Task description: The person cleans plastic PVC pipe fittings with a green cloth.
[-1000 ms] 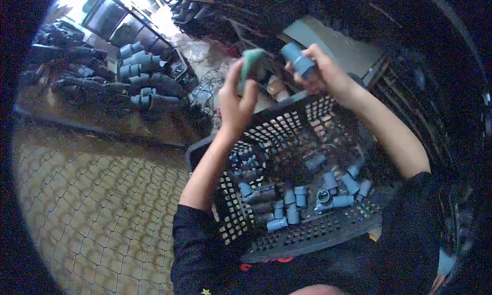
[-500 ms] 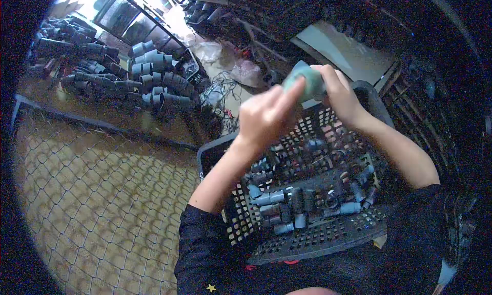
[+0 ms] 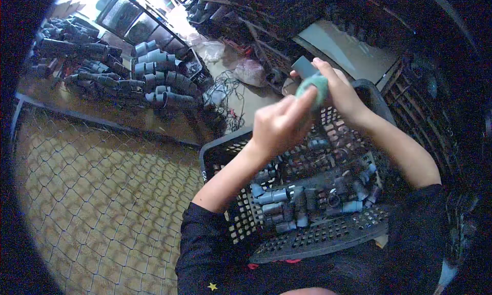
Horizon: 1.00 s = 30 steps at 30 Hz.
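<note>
My right hand [image 3: 342,92] grips a grey plastic pipe fitting [image 3: 305,68] above the far side of a black crate, the fitting's end pointing up and left. Closed on a green scouring pad [image 3: 313,86], my left hand [image 3: 284,121] presses it against the lower part of the fitting. The pad looks smeared by motion, and the fingers hide part of the fitting. Below both hands, the black plastic crate [image 3: 241,136] holds several loose grey and blue-grey pipe fittings [image 3: 273,196].
Many grey fittings are stacked [image 3: 154,64] on a table at the upper left. Wire mesh [image 3: 102,192] spans the left side. Tangled cords [image 3: 225,103] and plastic bags [image 3: 249,72] lie beyond the crate. A flat pale board [image 3: 338,46] leans at the upper right.
My left hand has shifted right and slightly down with the green pad. More of the fitting's upper end now shows, while my right hand stays nearly in place.
</note>
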Motion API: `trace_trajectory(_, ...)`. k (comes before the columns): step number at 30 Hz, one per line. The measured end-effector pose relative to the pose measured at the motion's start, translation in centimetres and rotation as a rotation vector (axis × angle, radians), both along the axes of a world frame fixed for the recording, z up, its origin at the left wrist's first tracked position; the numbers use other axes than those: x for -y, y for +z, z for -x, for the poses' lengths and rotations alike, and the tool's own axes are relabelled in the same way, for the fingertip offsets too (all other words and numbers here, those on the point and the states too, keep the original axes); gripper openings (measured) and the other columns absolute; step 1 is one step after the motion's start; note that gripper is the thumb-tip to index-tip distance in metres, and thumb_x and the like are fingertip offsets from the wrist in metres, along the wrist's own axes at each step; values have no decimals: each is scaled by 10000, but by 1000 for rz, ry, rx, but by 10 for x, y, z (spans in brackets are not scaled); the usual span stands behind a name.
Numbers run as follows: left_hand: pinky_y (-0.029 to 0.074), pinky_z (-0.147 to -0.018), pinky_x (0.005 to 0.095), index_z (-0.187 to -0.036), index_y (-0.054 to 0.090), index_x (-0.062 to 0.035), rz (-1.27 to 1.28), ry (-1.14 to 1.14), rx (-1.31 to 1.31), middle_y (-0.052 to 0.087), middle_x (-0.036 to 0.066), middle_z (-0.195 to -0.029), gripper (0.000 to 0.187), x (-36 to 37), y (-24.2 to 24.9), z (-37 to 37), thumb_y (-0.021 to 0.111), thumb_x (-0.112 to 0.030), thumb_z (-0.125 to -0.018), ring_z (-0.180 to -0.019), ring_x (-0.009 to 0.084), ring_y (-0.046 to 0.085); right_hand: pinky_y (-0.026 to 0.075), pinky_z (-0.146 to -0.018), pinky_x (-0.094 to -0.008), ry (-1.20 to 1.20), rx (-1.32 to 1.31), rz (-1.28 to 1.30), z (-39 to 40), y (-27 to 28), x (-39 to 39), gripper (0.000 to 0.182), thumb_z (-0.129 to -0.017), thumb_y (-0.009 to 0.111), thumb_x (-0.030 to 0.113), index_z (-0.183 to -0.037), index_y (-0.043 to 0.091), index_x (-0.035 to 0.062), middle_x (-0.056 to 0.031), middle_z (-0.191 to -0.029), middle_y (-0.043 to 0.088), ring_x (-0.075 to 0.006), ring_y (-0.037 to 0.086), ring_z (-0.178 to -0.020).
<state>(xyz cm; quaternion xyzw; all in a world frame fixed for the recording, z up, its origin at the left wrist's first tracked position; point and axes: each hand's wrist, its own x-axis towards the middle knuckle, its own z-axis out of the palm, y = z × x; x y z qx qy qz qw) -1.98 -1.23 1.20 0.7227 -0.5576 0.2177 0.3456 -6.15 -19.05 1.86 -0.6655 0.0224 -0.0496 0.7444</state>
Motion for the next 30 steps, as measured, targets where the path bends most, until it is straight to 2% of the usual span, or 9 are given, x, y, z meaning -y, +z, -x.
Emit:
trace_trajectory(2, 534, -608, 372, -1217, 595, -60, -107, 48, 21, 663, 162, -855, 516, -2, 7, 1, 688, 6, -714, -675, 299, 665, 451, -763, -259, -51, -46, -13, 0, -1, -2, 525, -998, 352, 472, -1144, 631, 52, -14, -894, 636, -105, 571, -806)
trace_trajectory(5, 518, -508, 369, -1205, 586, -129, 183, 159, -5, 590, 86, -713, 486, 5, 1, -22, 685, -93, -730, -570, 257, 614, 437, -741, -238, -33, -154, -3, 4, 5, -4, 519, -1006, 342, 460, -1081, 653, 51, 2, -862, 627, -88, 562, -770)
trace_trajectory(10, 500, -487, 357, -1185, 600, -149, -89, 53, 149, 568, 54, -692, 461, 1, 0, 0, 664, -97, -732, -546, 222, 604, 441, -641, -243, -28, -96, -212, -1, 5, -8, 482, -990, 373, 484, -1033, 636, 82, -5, -840, 604, -88, 546, -697)
trace_trajectory(15, 497, -478, 360, -1173, 597, -127, 151, 129, 65, 573, 73, -692, 422, 2, -3, -24, 679, -126, -759, -538, 241, 594, 356, -503, -231, 74, -195, -67, -2, 1, 2, 566, -981, 325, 555, -1034, 665, 106, 20, -770, 621, -62, 518, -620)
trace_trajectory(18, 488, -459, 341, -1144, 612, -148, 53, 59, 113, 509, 32, -633, 392, 2, -5, -8, 670, -113, -758, -503, 190, 576, 402, -562, -240, 43, -154, -127, -3, 3, -2, 591, -982, 304, 563, -1029, 663, 97, 2, -759, 614, -87, 537, -642)
trace_trajectory(20, 432, -426, 354, -1152, 630, -141, -40, -27, 208, 456, 29, -604, 438, 4, 0, -2, 685, -93, -720, -477, 189, 539, 451, -759, -267, 193, -116, -198, -3, 8, 7, 635, -987, 284, 572, -995, 662, 62, -26, -789, 628, -136, 575, -713)
trace_trajectory(22, 425, -419, 351, -1156, 632, -149, -37, -5, 237, 442, 22, -604, 429, 3, 7, -5, 673, -98, -732, -466, 189, 525, 435, -654, -248, 154, -23, -192, -7, 5, 5, 636, -958, 313, 628, -910, 662, 98, -3, -753, 605, -106, 550, -668)
trace_trajectory(25, 466, -446, 347, -1179, 610, -126, 42, 87, 146, 529, 47, -649, 470, 2, 4, -18, 690, -103, -716, -500, 216, 570, 374, -550, -228, 35, -276, -218, 1, 16, 0, 615, -911, 365, 690, -836, 645, 147, 20, -728, 578, -71, 504, -617)
trace_trajectory(30, 481, -462, 353, -1178, 599, -104, 121, 28, 94, 545, 58, -657, 489, 3, -10, -14, 695, -112, -698, -506, 233, 576, 313, -520, -217, 46, -286, -164, 5, 21, -4, 536, -888, 443, 664, -833, 650, 173, 45, -715, 562, -56, 464, -599)
